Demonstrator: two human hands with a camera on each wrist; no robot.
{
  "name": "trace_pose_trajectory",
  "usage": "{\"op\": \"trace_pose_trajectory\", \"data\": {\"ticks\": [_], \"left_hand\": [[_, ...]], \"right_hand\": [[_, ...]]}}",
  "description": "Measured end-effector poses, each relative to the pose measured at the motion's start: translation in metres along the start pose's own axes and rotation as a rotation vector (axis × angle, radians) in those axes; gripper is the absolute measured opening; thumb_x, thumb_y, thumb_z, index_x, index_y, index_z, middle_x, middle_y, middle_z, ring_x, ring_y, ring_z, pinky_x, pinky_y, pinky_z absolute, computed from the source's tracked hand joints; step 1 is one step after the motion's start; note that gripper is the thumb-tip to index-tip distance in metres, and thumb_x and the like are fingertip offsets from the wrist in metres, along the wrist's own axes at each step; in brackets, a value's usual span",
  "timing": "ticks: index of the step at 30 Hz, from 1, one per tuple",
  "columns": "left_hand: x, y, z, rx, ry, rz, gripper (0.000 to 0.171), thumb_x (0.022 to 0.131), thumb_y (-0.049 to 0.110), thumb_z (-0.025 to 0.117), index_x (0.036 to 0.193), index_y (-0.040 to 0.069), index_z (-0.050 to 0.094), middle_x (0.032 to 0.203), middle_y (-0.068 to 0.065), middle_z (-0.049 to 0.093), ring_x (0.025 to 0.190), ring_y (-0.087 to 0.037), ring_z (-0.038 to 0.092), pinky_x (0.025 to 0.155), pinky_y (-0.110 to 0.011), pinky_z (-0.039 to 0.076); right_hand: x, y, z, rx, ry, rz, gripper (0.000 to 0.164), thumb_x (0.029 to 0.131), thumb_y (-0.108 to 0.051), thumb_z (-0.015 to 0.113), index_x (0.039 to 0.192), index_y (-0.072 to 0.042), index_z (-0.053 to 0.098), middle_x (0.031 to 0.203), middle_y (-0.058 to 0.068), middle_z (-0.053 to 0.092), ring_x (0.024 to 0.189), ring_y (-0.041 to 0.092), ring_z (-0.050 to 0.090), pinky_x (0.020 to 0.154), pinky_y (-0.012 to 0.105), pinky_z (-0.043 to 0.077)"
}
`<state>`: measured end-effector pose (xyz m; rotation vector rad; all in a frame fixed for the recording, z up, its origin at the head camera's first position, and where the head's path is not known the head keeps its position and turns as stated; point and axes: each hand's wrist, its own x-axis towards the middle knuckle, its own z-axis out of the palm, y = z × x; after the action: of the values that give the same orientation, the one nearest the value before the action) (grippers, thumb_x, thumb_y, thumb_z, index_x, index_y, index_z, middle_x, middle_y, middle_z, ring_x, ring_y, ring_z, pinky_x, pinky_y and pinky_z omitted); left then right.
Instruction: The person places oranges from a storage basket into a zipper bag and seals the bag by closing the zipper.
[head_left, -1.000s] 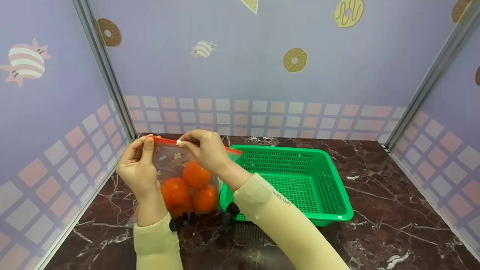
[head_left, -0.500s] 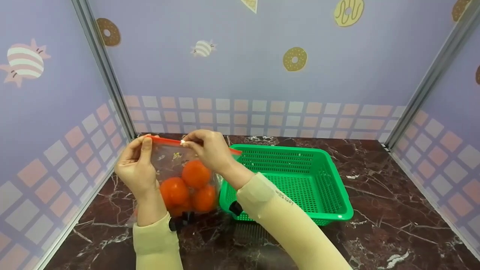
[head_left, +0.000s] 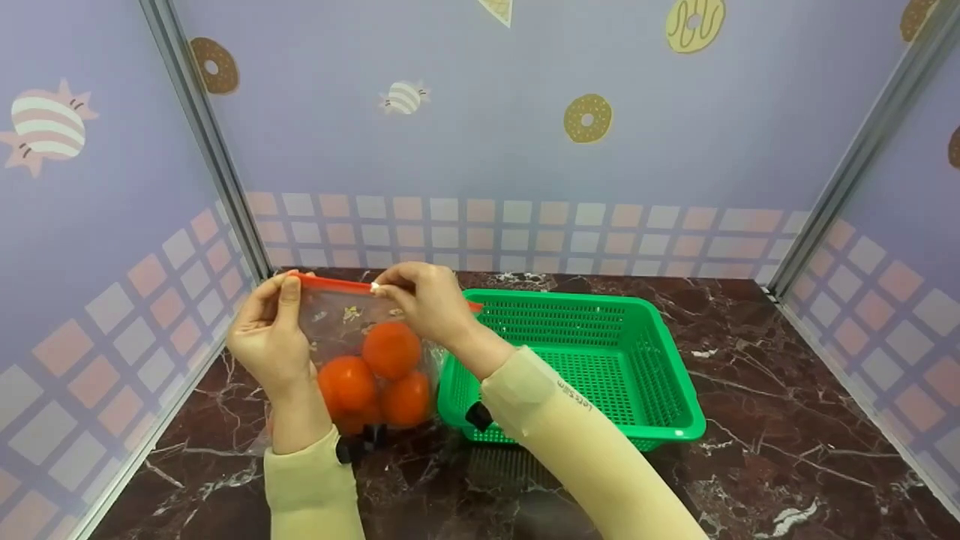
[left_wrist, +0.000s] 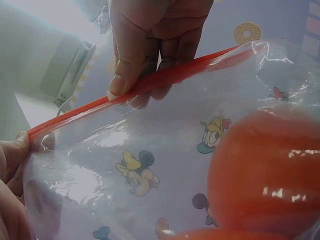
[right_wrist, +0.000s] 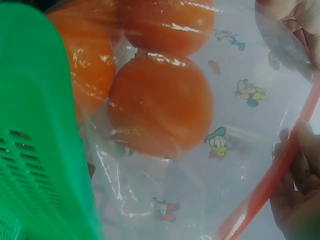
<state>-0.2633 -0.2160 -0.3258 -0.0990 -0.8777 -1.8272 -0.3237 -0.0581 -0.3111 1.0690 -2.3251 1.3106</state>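
A clear zip bag (head_left: 322, 307) with cartoon prints and a red zip strip (head_left: 330, 283) hangs upright, several round orange fruits (head_left: 391, 350) bunched low inside it. My left hand (head_left: 270, 330) pinches the strip's left end between thumb and fingers. Farther along, my right hand (head_left: 427, 300) pinches a small white slider (head_left: 375, 288) on the strip. The left wrist view shows the right thumb (left_wrist: 118, 85) pressed on that slider. In the right wrist view, the fruits (right_wrist: 160, 105) show through the plastic. The exact kind of fruit cannot be told.
A green perforated plastic basket (head_left: 675, 360) stands right of the bag, close beside it, with the right forearm crossing its front left corner. The dark marbled tabletop (head_left: 780, 420) lies beneath, with patterned panels (head_left: 480, 135) at the back and sides.
My right hand has slid rightward along the red strip with the white slider, lengthening the stretch between the hands. The left hand keeps its pinch and has drifted slightly left.
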Motion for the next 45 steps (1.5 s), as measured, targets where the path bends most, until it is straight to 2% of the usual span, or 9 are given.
{"op": "trace_pose_trajectory", "data": {"ticks": [8,20,32,45], "left_hand": [[0.0,0.001,0.0,-0.031,0.012,0.002,0.012,0.08,-0.007,0.08,0.089,-0.014,0.076,0.079,-0.013,0.079,0.074,-0.021,0.078,0.071,-0.026,0.061],[0.002,0.003,-0.004,-0.003,0.043,0.012,0.006,0.082,-0.01,0.078,0.087,-0.013,0.076,0.079,-0.011,0.079,0.072,-0.019,0.077,0.07,-0.025,0.061],[0.004,0.002,-0.005,-0.027,0.035,0.021,0.004,0.084,-0.013,0.075,0.087,-0.015,0.075,0.077,-0.012,0.078,0.072,-0.02,0.078,0.069,-0.025,0.061],[0.004,0.002,-0.004,-0.028,0.047,0.011,0.006,0.082,-0.01,0.079,0.086,-0.012,0.076,0.078,-0.012,0.079,0.073,-0.02,0.077,0.07,-0.025,0.061]], "right_hand": [[-0.002,0.008,-0.004,-0.021,-0.001,0.028,0.017,0.098,-0.021,0.068,0.103,-0.008,0.079,0.098,0.006,0.08,0.084,0.015,0.073,0.075,0.019,0.056],[-0.007,0.023,-0.008,-0.048,-0.008,0.053,0.019,0.099,-0.022,0.068,0.103,-0.008,0.079,0.1,0.007,0.079,0.086,0.017,0.073,0.076,0.022,0.057],[-0.01,0.033,-0.013,-0.053,-0.012,0.088,0.017,0.099,-0.023,0.068,0.104,-0.011,0.079,0.097,0.005,0.079,0.081,0.014,0.071,0.071,0.021,0.054],[-0.012,0.041,-0.018,-0.03,-0.027,0.101,0.017,0.098,-0.022,0.069,0.104,-0.009,0.079,0.099,0.007,0.079,0.083,0.02,0.074,0.071,0.021,0.056]]}}
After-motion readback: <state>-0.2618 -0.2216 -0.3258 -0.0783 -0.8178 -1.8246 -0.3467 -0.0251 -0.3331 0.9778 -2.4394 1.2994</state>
